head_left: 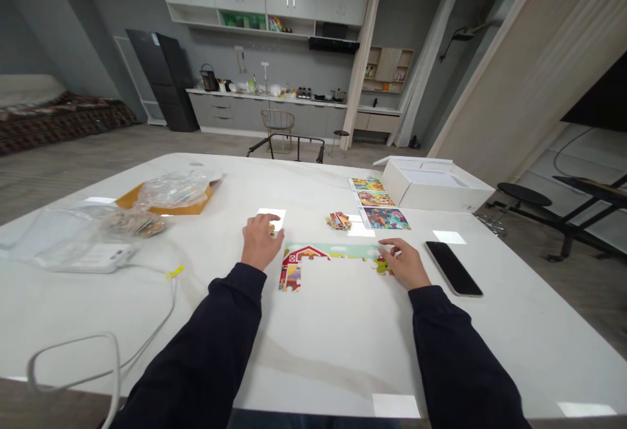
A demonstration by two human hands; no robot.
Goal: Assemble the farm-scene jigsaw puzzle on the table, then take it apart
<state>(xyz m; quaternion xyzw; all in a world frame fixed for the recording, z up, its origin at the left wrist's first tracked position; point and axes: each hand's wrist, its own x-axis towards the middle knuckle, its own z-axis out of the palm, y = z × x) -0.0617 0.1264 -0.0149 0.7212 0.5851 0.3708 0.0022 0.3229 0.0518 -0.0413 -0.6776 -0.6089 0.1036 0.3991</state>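
Observation:
A partly joined jigsaw puzzle (313, 253) lies on the white table, with a top strip showing a red barn and sky and a short column down its left side. My left hand (262, 239) is just beyond its upper left corner, thumb and fingers curled round a small puzzle piece (272, 228). At the right end of the strip, my right hand (404, 262) rests with its fingertips at the green corner piece (381, 265), fingers apart. A small pile of loose pieces (339, 221) sits beyond the strip.
Picture sheets (377, 200) and an open white box (435, 184) stand at the back right. A phone (453, 268) lies right of my right hand. Plastic bags (171, 190), a white power strip (93, 257) and its cable (147, 335) are on the left.

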